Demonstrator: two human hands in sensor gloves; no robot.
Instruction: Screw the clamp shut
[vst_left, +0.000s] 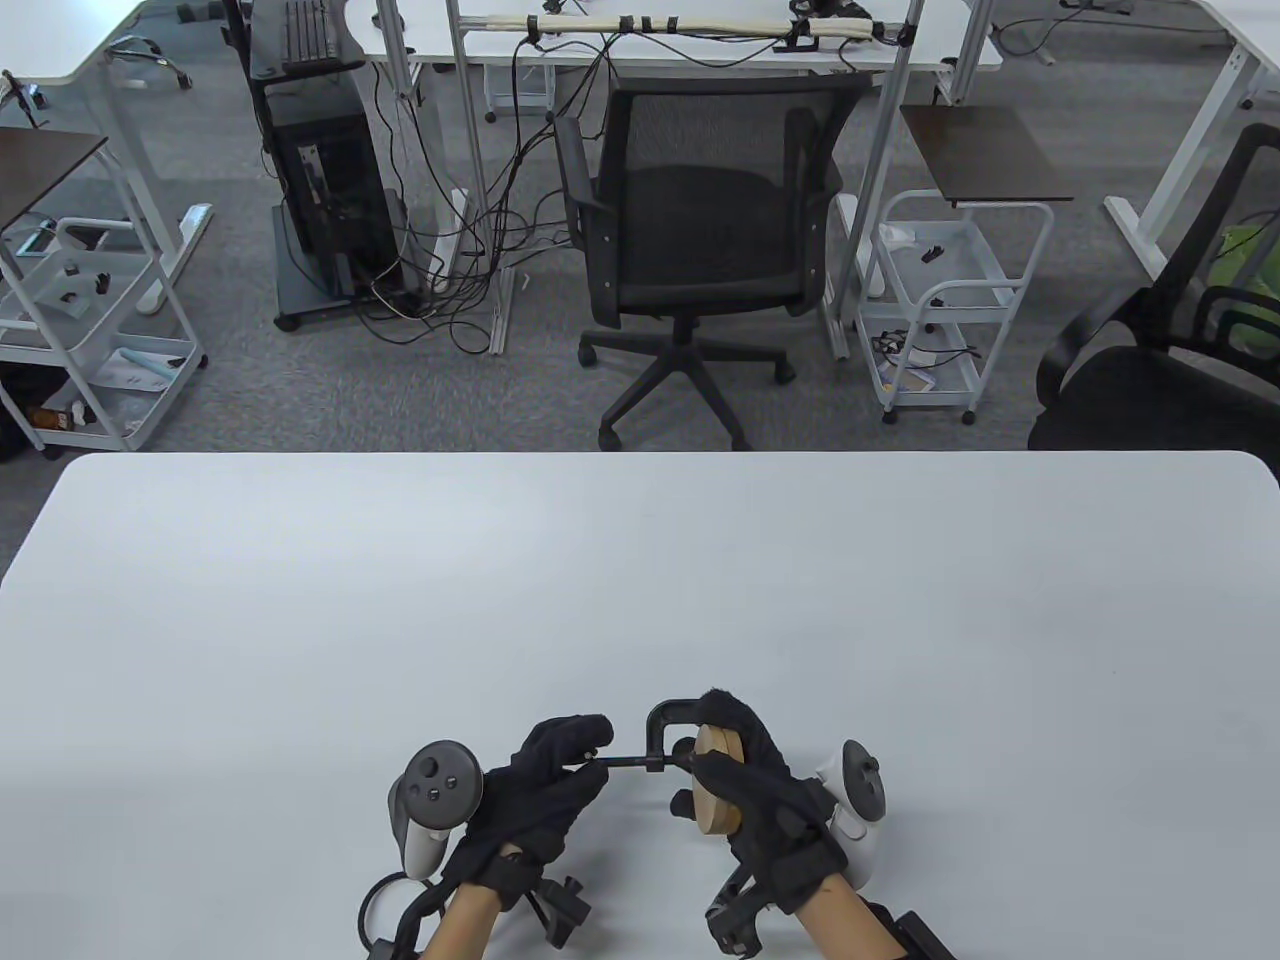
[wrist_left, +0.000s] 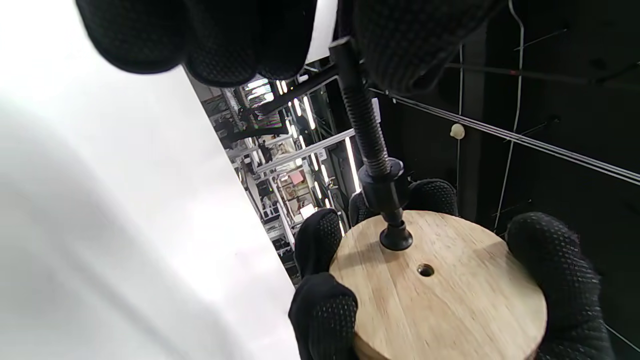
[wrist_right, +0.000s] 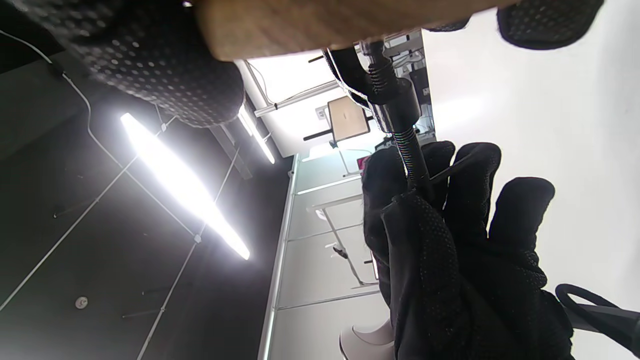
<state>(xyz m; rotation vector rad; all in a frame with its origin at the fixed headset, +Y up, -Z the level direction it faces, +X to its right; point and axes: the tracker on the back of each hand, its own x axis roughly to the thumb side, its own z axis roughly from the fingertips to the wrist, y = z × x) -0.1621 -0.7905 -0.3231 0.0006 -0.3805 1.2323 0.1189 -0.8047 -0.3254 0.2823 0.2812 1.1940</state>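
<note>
A black C-clamp (vst_left: 665, 722) is held just above the white table (vst_left: 640, 600) near its front edge, its jaws around a round wooden disc (vst_left: 718, 780). My right hand (vst_left: 760, 790) grips the disc and the clamp frame. My left hand (vst_left: 555, 775) pinches the handle end of the clamp's screw (vst_left: 625, 765). In the left wrist view the threaded screw (wrist_left: 365, 130) runs down to its round pad (wrist_left: 396, 239), which touches the face of the disc (wrist_left: 440, 285). The right wrist view shows the screw (wrist_right: 410, 145) running into my left hand's fingers (wrist_right: 430, 240).
A black office chair (vst_left: 700, 240) stands beyond the table's far edge. White trolleys (vst_left: 950, 300) and desks stand behind it on the grey floor. Another black chair (vst_left: 1170, 340) is at the right.
</note>
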